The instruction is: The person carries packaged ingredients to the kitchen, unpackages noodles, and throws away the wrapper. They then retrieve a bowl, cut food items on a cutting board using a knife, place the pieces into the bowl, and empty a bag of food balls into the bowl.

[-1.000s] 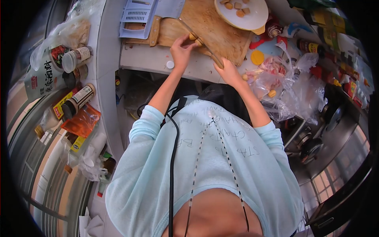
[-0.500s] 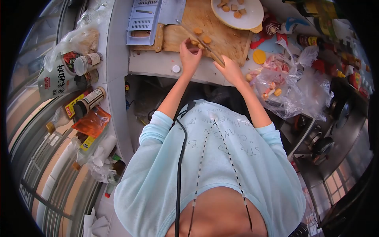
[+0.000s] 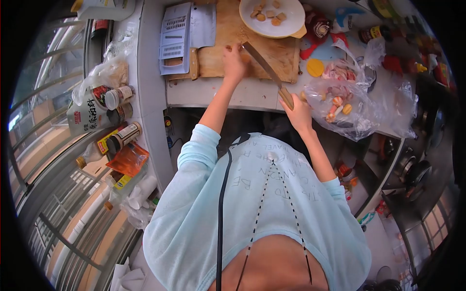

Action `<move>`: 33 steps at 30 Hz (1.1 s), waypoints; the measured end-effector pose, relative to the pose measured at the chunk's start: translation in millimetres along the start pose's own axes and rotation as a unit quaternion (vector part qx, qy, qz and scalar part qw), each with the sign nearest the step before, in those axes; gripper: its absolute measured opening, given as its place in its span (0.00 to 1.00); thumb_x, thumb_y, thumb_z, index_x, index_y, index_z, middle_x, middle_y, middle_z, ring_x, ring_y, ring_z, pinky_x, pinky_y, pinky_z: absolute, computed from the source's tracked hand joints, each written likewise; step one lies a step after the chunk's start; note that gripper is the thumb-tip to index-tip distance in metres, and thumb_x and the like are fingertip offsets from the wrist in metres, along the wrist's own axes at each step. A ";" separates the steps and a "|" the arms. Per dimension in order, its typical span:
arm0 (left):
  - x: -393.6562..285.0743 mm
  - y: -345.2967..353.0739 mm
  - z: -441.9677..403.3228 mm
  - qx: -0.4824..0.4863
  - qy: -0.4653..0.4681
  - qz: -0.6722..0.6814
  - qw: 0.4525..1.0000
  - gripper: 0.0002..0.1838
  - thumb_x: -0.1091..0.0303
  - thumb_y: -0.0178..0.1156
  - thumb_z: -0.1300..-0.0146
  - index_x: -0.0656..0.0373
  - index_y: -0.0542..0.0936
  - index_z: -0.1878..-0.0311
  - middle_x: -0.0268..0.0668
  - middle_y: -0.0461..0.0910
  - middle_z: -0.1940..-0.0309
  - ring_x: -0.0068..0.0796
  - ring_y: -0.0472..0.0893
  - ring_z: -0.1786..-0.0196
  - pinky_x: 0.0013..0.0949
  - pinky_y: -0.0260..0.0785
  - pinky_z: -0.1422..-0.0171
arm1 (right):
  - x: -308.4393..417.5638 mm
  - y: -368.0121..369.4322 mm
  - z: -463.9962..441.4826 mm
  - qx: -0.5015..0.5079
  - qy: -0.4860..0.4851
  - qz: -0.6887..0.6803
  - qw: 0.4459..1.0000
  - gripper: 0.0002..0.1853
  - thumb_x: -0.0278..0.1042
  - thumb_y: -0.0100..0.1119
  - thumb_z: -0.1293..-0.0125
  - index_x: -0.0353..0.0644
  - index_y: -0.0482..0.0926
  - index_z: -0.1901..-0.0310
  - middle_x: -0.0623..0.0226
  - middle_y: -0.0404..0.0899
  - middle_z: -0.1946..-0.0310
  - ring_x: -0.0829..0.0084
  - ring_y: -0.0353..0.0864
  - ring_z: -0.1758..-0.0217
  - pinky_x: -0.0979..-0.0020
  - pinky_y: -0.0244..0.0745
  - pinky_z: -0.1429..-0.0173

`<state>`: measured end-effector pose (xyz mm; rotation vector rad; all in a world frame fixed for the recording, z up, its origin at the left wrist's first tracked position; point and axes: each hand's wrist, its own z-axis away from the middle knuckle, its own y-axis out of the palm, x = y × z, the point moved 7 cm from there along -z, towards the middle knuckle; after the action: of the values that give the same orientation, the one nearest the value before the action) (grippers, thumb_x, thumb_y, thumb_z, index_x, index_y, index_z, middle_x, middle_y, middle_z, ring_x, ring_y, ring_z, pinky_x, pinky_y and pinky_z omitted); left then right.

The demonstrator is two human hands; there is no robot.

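My left hand (image 3: 234,64) is over the wooden cutting board (image 3: 276,56), its fingers curled in. An orange-brown slice (image 3: 246,58) shows at its side; whatever else the fingers cover is hidden. In my right hand (image 3: 298,114) is a knife (image 3: 264,63), gripped by its wooden handle and held at a slant over the board's front edge. The blade tip points toward my left hand. Behind the knife, a white dish (image 3: 291,30) with a yellowish handle holds several cut pieces (image 3: 269,15).
A cleaver (image 3: 203,29) lies at the board's left, beside a pale grater (image 3: 174,39). On the right are a clear plastic bag (image 3: 359,119) with food pieces and a yellow lid (image 3: 315,68). Jars (image 3: 119,97) and packets line the left ledge.
My right hand has drawn the knife back toward me and away from the slices. The loose slices on the board are no longer visible there; my left hand has curled its fingers.
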<state>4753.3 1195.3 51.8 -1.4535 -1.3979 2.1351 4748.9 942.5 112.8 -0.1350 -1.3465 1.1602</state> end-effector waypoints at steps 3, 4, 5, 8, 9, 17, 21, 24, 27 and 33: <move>4.5 1.2 -12.2 0.042 -0.035 0.006 0.998 0.31 0.72 0.69 0.61 0.55 0.70 0.50 0.50 0.62 0.49 0.48 0.70 0.50 0.39 0.66 0.46 | -8.3 -4.0 7.7 -0.040 -0.001 0.014 0.999 0.16 0.44 0.59 0.42 0.40 0.74 0.61 0.54 0.78 0.73 0.53 0.78 0.67 0.61 0.71 0.64; 5.9 1.5 -17.4 0.049 -0.052 -0.009 0.997 0.30 0.73 0.69 0.62 0.55 0.71 0.51 0.49 0.63 0.50 0.47 0.70 0.51 0.38 0.67 0.47 | -11.9 -3.7 8.9 -0.049 -0.003 0.014 0.999 0.16 0.44 0.59 0.42 0.40 0.74 0.61 0.55 0.78 0.73 0.53 0.78 0.67 0.60 0.71 0.64; 7.5 1.5 -21.8 0.056 -0.070 -0.024 0.996 0.29 0.73 0.69 0.62 0.56 0.71 0.52 0.48 0.64 0.52 0.45 0.71 0.52 0.37 0.67 0.48 | -16.1 -3.1 10.4 -0.058 -0.005 0.015 0.998 0.16 0.44 0.59 0.42 0.41 0.75 0.60 0.55 0.79 0.73 0.53 0.78 0.66 0.60 0.71 0.63; 14.2 4.0 -30.3 0.096 -0.101 -0.021 0.990 0.24 0.72 0.68 0.64 0.58 0.75 0.58 0.45 0.66 0.54 0.43 0.73 0.55 0.37 0.68 0.49 | -23.9 -3.1 14.4 -0.063 0.008 0.023 0.998 0.16 0.44 0.59 0.43 0.42 0.75 0.60 0.55 0.79 0.73 0.54 0.78 0.66 0.60 0.72 0.62; 17.7 4.3 -31.0 0.085 -0.084 -0.027 0.992 0.22 0.72 0.68 0.64 0.58 0.76 0.60 0.44 0.69 0.56 0.42 0.74 0.57 0.37 0.69 0.51 | -25.1 -2.7 14.5 -0.062 0.014 0.026 0.998 0.16 0.44 0.59 0.43 0.42 0.74 0.60 0.55 0.79 0.72 0.54 0.78 0.66 0.60 0.72 0.62; 51.5 -23.3 -34.6 -0.006 -0.168 0.187 0.968 0.15 0.70 0.66 0.62 0.61 0.81 0.66 0.42 0.81 0.75 0.39 0.81 0.69 0.33 0.73 0.61 | -25.2 6.2 2.1 -0.074 0.013 0.088 0.993 0.18 0.46 0.59 0.43 0.43 0.74 0.58 0.57 0.79 0.70 0.54 0.78 0.67 0.60 0.72 0.65; -26.5 -82.6 -60.5 -0.020 -0.036 0.228 0.973 0.12 0.74 0.62 0.52 0.68 0.78 0.62 0.37 0.78 0.70 0.22 0.78 0.73 0.24 0.74 0.73 | -20.3 23.6 -16.2 -0.089 -0.001 0.074 0.993 0.20 0.46 0.58 0.44 0.43 0.72 0.54 0.57 0.79 0.67 0.55 0.79 0.65 0.59 0.73 0.64; -70.4 -56.1 -103.3 -0.018 0.166 0.121 0.979 0.16 0.73 0.63 0.52 0.65 0.77 0.58 0.37 0.78 0.71 0.22 0.79 0.74 0.23 0.74 0.74 | -4.9 37.4 -39.3 -0.060 0.023 0.034 0.997 0.21 0.44 0.58 0.44 0.43 0.70 0.51 0.56 0.77 0.63 0.54 0.79 0.62 0.57 0.73 0.61; -92.3 -8.2 -122.5 0.058 0.132 0.088 0.986 0.21 0.67 0.67 0.59 0.58 0.79 0.57 0.45 0.75 0.60 0.41 0.77 0.56 0.37 0.70 0.51 | 11.0 46.1 -57.7 -0.064 0.000 0.020 0.998 0.23 0.38 0.58 0.44 0.42 0.66 0.47 0.55 0.72 0.54 0.53 0.77 0.56 0.56 0.72 0.58; -106.3 -45.1 -96.8 -0.144 0.203 -0.100 0.963 0.24 0.63 0.68 0.55 0.62 0.76 0.55 0.48 0.75 0.56 0.47 0.75 0.53 0.41 0.70 0.51 | 21.9 37.7 -42.3 -0.098 -0.077 -0.039 0.991 0.20 0.29 0.56 0.44 0.40 0.69 0.49 0.53 0.68 0.51 0.54 0.72 0.49 0.60 0.68 0.46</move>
<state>4869.8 1210.6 146.1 -1.6484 -1.6495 1.4535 4756.8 998.0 89.6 -0.1333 -1.5885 0.9872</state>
